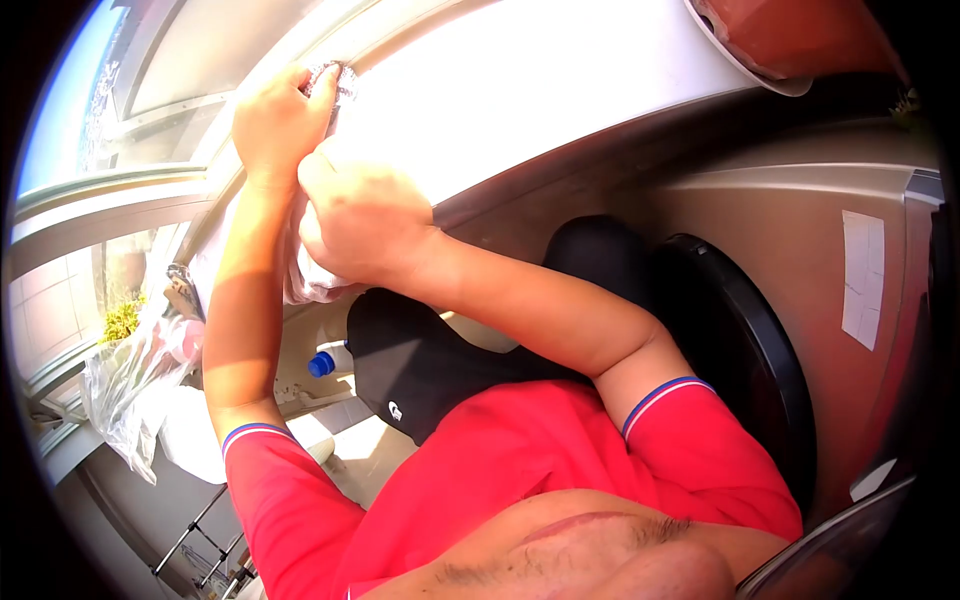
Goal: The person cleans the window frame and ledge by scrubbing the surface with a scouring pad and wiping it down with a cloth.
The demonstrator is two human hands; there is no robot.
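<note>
My left hand point(278, 125) is closed on a shiny steel wool scrubber point(346, 84), pressed at the window frame point(385, 35) along the far edge of the white sill point(520, 90). Beside it, nearer to me, my right hand point(365, 215) makes a fist around a pale cloth point(308, 272). Folds of the cloth hang below the fist at the sill's near edge. The part inside my fingers is hidden. Strong sunlight washes out much of the sill.
A reddish-brown pot point(800, 40) on a white saucer stands at the upper right. A clear plastic bag point(125, 390) hangs at the left by the window. Below the sill is a blue bottle cap point(321, 364). A round black object point(745, 350) lies right of my legs.
</note>
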